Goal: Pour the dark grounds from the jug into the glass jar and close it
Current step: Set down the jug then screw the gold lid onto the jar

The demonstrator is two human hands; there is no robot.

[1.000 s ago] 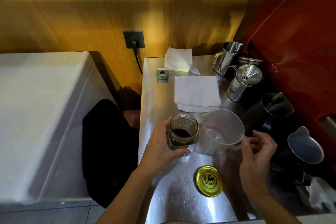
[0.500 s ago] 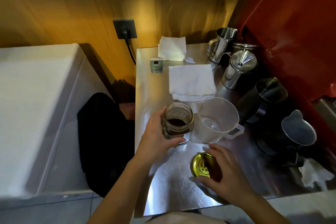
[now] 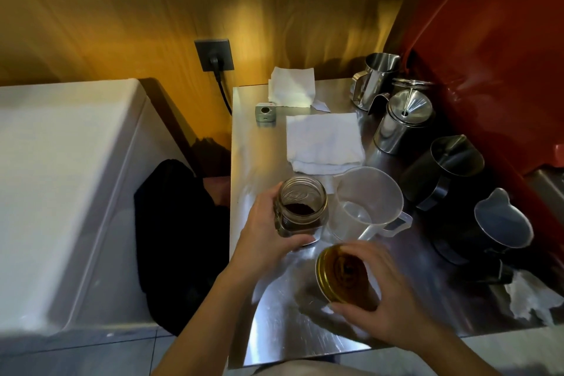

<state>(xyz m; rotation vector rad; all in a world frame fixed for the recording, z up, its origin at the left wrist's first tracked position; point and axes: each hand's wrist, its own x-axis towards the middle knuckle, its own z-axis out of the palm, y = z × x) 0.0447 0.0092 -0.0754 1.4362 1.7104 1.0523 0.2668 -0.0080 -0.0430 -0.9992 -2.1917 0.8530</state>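
Note:
An open glass jar (image 3: pixel 300 207) holding dark grounds stands on the steel table (image 3: pixel 259 143). My left hand (image 3: pixel 265 238) wraps its left side. Right beside it stands the clear plastic jug (image 3: pixel 366 201), upright and looking empty, handle toward the right. My right hand (image 3: pixel 387 296) grips the round yellow lid (image 3: pixel 338 273), lifted off the table and tilted on edge, just below and right of the jar. The lid is blurred by motion.
Folded white cloths (image 3: pixel 325 140) lie behind the jar, near a small grey cube (image 3: pixel 265 111). Steel pitchers (image 3: pixel 375 79), a steel pot (image 3: pixel 403 125) and dark pitchers (image 3: pixel 448 168) line the right side by a red wall. A white chest (image 3: pixel 61 192) stands left; crumpled paper (image 3: pixel 528 296) lies right.
My right hand left the jug handle, came down onto the yellow lid and has picked it up, tilting it toward the jar. The left hand stays on the jar.

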